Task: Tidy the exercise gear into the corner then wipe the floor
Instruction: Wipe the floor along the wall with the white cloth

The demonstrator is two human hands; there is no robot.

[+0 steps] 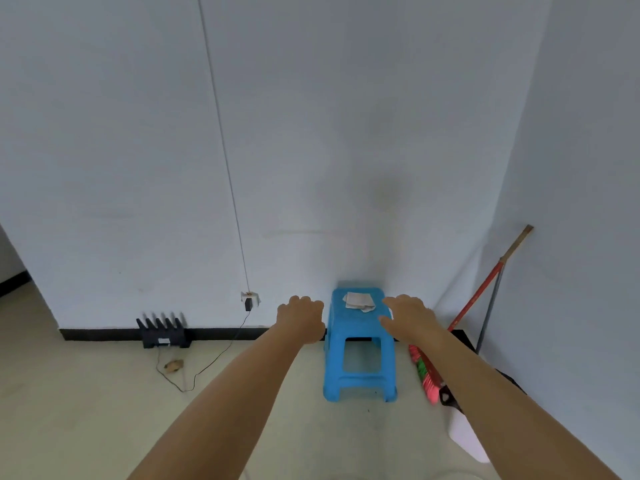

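Observation:
A blue plastic stool [358,348] stands on the floor near the room's corner, with a folded white cloth or paper [358,301] on its seat. Both my arms reach forward towards it. My left hand [302,318] hangs in the air just left of the seat with its fingers loosely curled and holding nothing. My right hand [408,317] is at the seat's right edge, fingers spread and relaxed; whether it touches the stool I cannot tell. No exercise gear shows in view.
A red-handled broom [467,313] with pink and green bristles leans in the right corner beside a grey pole [488,313]. A white object [464,438] lies on the floor under my right arm. A black router [164,336] with a trailing cable [214,362] sits by the skirting at left.

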